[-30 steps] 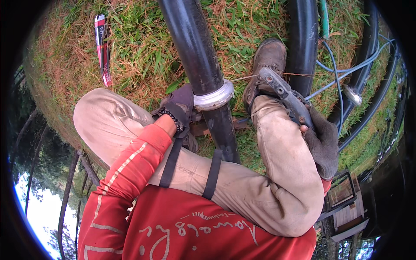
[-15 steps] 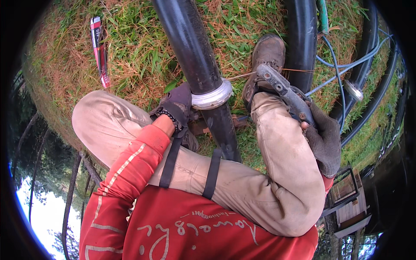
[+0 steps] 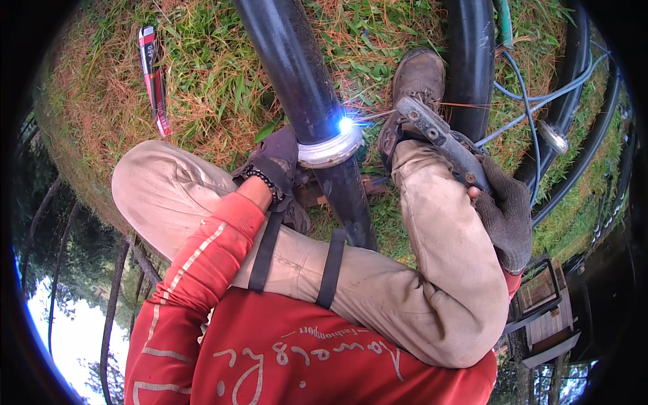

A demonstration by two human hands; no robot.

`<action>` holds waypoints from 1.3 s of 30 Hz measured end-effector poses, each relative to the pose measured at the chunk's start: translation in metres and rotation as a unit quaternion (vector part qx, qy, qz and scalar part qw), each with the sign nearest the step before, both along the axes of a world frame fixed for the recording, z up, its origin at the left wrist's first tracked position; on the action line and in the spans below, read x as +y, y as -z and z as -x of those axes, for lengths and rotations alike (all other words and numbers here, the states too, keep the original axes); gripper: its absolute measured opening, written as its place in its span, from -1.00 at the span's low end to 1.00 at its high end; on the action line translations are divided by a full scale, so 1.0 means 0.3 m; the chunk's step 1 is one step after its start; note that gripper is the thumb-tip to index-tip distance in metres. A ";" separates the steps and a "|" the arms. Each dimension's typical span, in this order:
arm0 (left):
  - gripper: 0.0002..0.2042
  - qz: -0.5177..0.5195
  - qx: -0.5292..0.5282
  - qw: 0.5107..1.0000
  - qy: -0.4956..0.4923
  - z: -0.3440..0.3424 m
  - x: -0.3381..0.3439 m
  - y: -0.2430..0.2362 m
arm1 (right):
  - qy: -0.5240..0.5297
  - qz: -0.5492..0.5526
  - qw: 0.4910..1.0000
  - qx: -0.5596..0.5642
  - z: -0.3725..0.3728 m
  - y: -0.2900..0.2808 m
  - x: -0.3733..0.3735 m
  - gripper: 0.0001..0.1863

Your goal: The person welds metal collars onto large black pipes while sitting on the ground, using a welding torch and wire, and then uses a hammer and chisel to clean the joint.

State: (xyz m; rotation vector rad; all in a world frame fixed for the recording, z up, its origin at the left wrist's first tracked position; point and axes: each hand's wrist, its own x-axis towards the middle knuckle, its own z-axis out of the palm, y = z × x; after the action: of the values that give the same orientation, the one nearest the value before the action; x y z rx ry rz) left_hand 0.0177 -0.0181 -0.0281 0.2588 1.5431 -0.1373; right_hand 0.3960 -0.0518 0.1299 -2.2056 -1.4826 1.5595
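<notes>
A black steel pipe [image 3: 283, 54] runs up and down the middle of the head view, with a silver ring flange [image 3: 327, 151] around it. My gloved left hand [image 3: 273, 158] rests against the pipe beside the flange; its fingers are mostly hidden, so their grip is unclear. My gloved right hand [image 3: 499, 216] is closed on a worn dark electrode holder [image 3: 442, 142] over my right leg. A thin rod [image 3: 378, 116] extends from the holder to the pipe, where a bright blue-white arc [image 3: 346, 124] glows at the flange's upper edge.
A red-and-white packet [image 3: 152, 81] lies on grass at the left. More black pipes [image 3: 469, 47], a second flange [image 3: 553, 136], blue cables [image 3: 526, 118] and a green hose [image 3: 503, 20] lie at the right. My boot [image 3: 418, 74] stands between pipes. Trees border the lower left.
A bright arc with sparks has appeared where the rod meets the pipe at the flange. The electrode holder has shifted slightly upward and left.
</notes>
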 end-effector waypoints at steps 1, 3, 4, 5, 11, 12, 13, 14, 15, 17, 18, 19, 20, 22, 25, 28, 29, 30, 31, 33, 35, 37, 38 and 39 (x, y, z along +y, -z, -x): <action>-0.72 0.005 -0.001 1.000 -0.019 0.004 -0.004 0.003 | -0.006 -0.006 1.000 -0.005 -0.001 0.003 -0.002 -0.39; -0.73 -0.047 0.001 0.996 0.080 0.036 -0.037 0.056 | -0.012 -0.012 1.000 -0.009 0.002 -0.001 0.002 -0.38; -0.74 -0.098 0.002 0.979 0.177 0.048 -0.050 0.075 | -0.022 -0.013 1.000 -0.016 0.008 -0.011 0.015 -0.38; -0.74 -0.097 0.002 0.979 0.177 0.059 -0.068 0.091 | -0.031 -0.014 0.999 -0.022 0.013 -0.017 0.022 -0.38; -0.72 -0.133 -0.010 0.961 0.241 0.084 -0.087 0.114 | -0.130 -0.143 0.980 -0.041 -0.026 -0.014 0.007 -0.35; -0.72 -0.166 -0.009 0.942 0.291 0.087 -0.087 0.109 | -0.130 -0.143 0.980 -0.041 -0.024 -0.022 0.019 -0.35; -0.71 -0.182 -0.009 0.931 0.315 0.088 -0.086 0.105 | -0.161 -0.139 0.976 -0.042 -0.022 -0.037 0.038 -0.35; -0.71 -0.198 -0.007 0.920 0.339 0.090 -0.086 0.101 | -0.192 -0.135 0.971 -0.044 -0.020 -0.046 0.052 -0.35; -0.71 -0.159 -0.003 0.944 0.289 0.065 -0.059 0.077 | -0.192 -0.134 0.971 -0.047 -0.020 -0.053 0.059 -0.35; -0.70 -0.075 0.012 0.980 0.185 0.013 0.006 0.012 | -0.114 -0.023 0.993 -0.029 -0.020 -0.041 0.073 -0.35; -0.70 -0.034 0.020 0.990 0.134 -0.009 0.032 -0.016 | -0.112 -0.024 0.993 -0.029 -0.027 -0.022 0.056 -0.35; -0.70 -0.012 0.022 0.994 0.107 -0.013 0.033 -0.024 | -0.065 -0.028 0.997 -0.018 -0.038 0.006 0.027 -0.34; -0.69 0.009 0.025 0.996 0.081 -0.017 0.036 -0.032 | -0.017 -0.033 0.999 -0.008 -0.044 0.019 0.010 -0.34; -0.67 -0.105 0.008 0.966 0.235 0.003 0.010 -0.029 | -0.039 -0.050 0.998 -0.021 -0.035 0.001 0.012 -0.34; -0.64 -0.220 -0.012 0.912 0.347 0.091 -0.081 0.110 | -0.120 -0.109 0.986 -0.028 -0.008 -0.045 0.054 -0.35; -0.59 -0.224 -0.005 0.903 0.367 0.080 -0.045 0.069 | -0.188 -0.143 0.972 -0.001 -0.019 -0.070 0.071 -0.36; -0.58 -0.228 -0.011 0.894 0.384 0.088 -0.053 0.079 | -0.170 -0.110 0.979 -0.010 -0.019 -0.076 0.072 -0.37; -0.58 -0.229 -0.011 0.894 0.384 0.097 -0.065 0.090 | -0.154 -0.079 0.985 -0.017 -0.019 -0.082 0.077 -0.38; -0.63 -0.295 -0.007 0.862 0.412 0.105 -0.077 0.100 | -0.155 -0.079 0.985 -0.017 -0.021 -0.078 0.066 -0.38; -0.67 -0.358 -0.002 0.824 0.439 0.100 -0.082 0.104 | -0.056 -0.123 0.989 -0.063 -0.027 -0.054 0.020 -0.41; -0.72 -0.038 0.002 0.994 0.102 0.022 -0.022 0.036 | 0.013 -0.109 0.993 -0.049 -0.024 -0.053 -0.002 -0.41; -0.72 -0.062 -0.008 0.992 0.114 0.050 -0.048 0.060 | 0.042 -0.072 0.995 -0.051 -0.026 -0.071 0.012 -0.39; -0.71 -0.085 -0.018 0.988 0.127 0.061 -0.060 0.070 | 0.041 -0.072 0.995 -0.050 -0.022 -0.069 0.014 -0.39; -0.71 -0.084 -0.019 0.988 0.128 0.050 -0.048 0.057 | 0.024 -0.087 0.995 -0.051 -0.014 -0.062 0.009 -0.39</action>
State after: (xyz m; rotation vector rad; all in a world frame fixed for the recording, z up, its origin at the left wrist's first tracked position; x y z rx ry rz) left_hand 0.0028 -0.0326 -0.0452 0.5911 1.4802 -0.2036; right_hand 0.4001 -0.0492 0.1485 -2.2332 -1.5160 1.2680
